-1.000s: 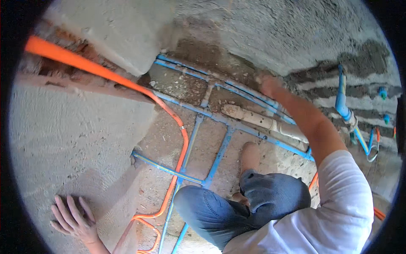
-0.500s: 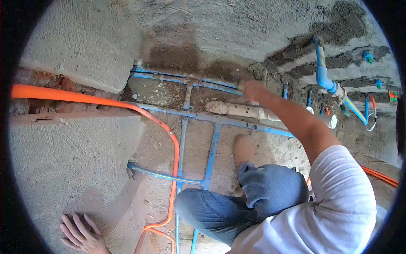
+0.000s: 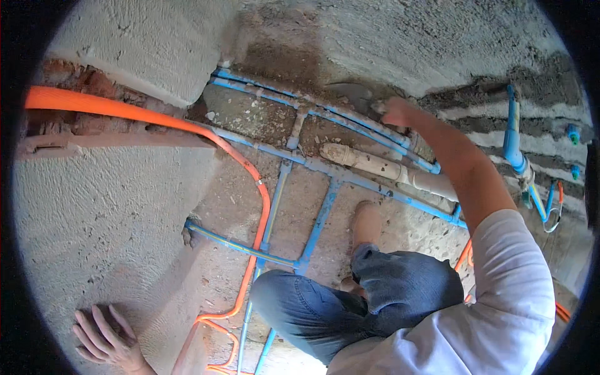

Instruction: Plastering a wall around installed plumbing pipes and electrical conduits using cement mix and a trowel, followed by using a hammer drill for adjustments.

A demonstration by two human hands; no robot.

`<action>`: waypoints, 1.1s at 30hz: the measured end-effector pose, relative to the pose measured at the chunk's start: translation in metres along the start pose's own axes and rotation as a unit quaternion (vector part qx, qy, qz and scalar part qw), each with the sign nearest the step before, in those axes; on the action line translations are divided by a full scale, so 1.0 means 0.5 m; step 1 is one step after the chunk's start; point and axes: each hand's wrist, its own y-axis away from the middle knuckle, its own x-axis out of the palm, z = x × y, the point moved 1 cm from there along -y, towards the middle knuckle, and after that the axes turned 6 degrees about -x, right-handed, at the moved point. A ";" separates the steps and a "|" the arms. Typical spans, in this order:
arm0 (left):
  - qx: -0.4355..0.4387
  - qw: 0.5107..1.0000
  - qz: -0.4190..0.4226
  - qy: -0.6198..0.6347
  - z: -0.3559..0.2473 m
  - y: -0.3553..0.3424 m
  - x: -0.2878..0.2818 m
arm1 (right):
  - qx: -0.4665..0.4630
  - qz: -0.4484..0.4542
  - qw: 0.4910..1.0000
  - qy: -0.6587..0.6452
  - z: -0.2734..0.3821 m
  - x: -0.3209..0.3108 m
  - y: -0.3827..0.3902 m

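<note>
My right hand (image 3: 399,112) is reached out to the far side, closed around the handle of a trowel (image 3: 355,94). The trowel's grey blade points left, against the foot of the rough wall just beyond two parallel blue pipes (image 3: 362,128). Most of its handle is hidden by my fingers. At the lower left my left hand (image 3: 106,337) lies with fingers spread on the grey plastered wall (image 3: 106,250), holding nothing.
Blue pipes (image 3: 319,219) cross the floor around my bent legs. An orange conduit (image 3: 259,212) curves through from the left. A pale capped pipe (image 3: 362,159) lies beyond my foot (image 3: 365,225). Blue fittings (image 3: 514,144) stick out of the grooved wall at right.
The view has shifted, so the pipes sit further right. My right hand has moved along the wall's foot, and the trowel blade now shows. My left hand remains on the wall.
</note>
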 end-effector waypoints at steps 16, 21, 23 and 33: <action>0.003 1.000 -0.005 0.028 0.004 0.015 -0.004 | -0.120 0.070 0.990 -0.032 0.170 -0.119 -0.045; -0.026 0.999 -0.015 0.028 0.000 0.001 0.006 | -0.320 0.062 0.945 -0.022 0.278 -0.045 -0.048; -0.027 0.999 -0.005 0.033 0.001 0.015 0.010 | -0.450 0.020 0.887 -0.099 0.411 0.016 -0.016; -0.004 1.000 -0.015 0.021 0.002 0.008 -0.001 | -0.026 -0.081 0.996 -0.007 0.283 -0.065 0.000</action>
